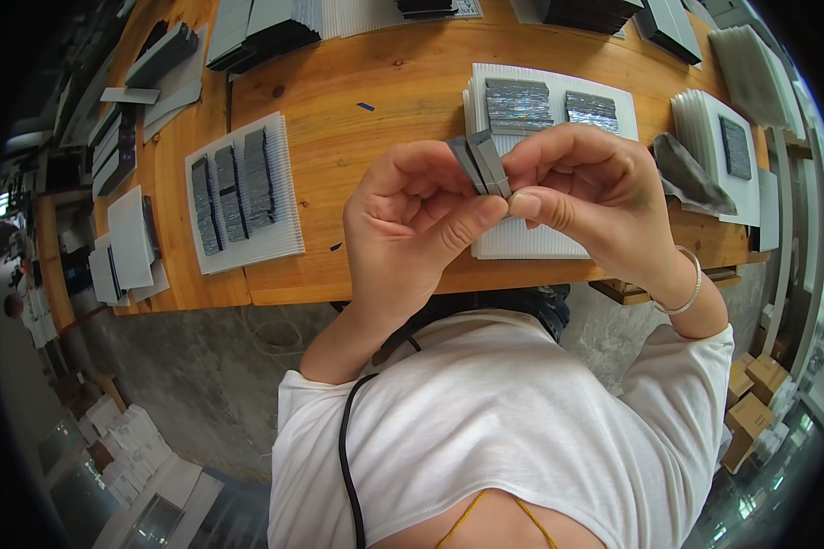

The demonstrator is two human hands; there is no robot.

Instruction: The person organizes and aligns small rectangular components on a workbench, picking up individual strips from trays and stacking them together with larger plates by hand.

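Head view looks down past a white shirt (504,430) and a black cable (346,457) to both hands raised just above the near edge of the wooden bench (384,82). The left hand (412,229) is curled nearly closed, thumb pressed up against the lower end of a small stack of thin grey strips (482,163); the right hand (586,188), with a bracelet (687,288) at the wrist, is likewise closed around the stack from the other side, thumb tip meeting the left thumb. The strips stand between the fingertips of both hands, fanned slightly at the top. To handle them well, I judge the pinch should stay light and even on the flat faces, the edges squared up before any strip is peeled away, so that none bends or slips. Right behind the hands lies a white ribbed sheet (540,240) carrying two shiny silver-grey bundles (519,103) at its far end. To the left, another white ribbed sheet (284,233) holds three dark grey rows of strips (233,188). To the right a stack of white sheets (700,137) bears one dark bundle, with a crumpled grey bag (687,174) beside it. Further off, dark stacks and white sheets crowd the far edge, and brown cardboard boxes (755,403) sit on the floor at lower right.
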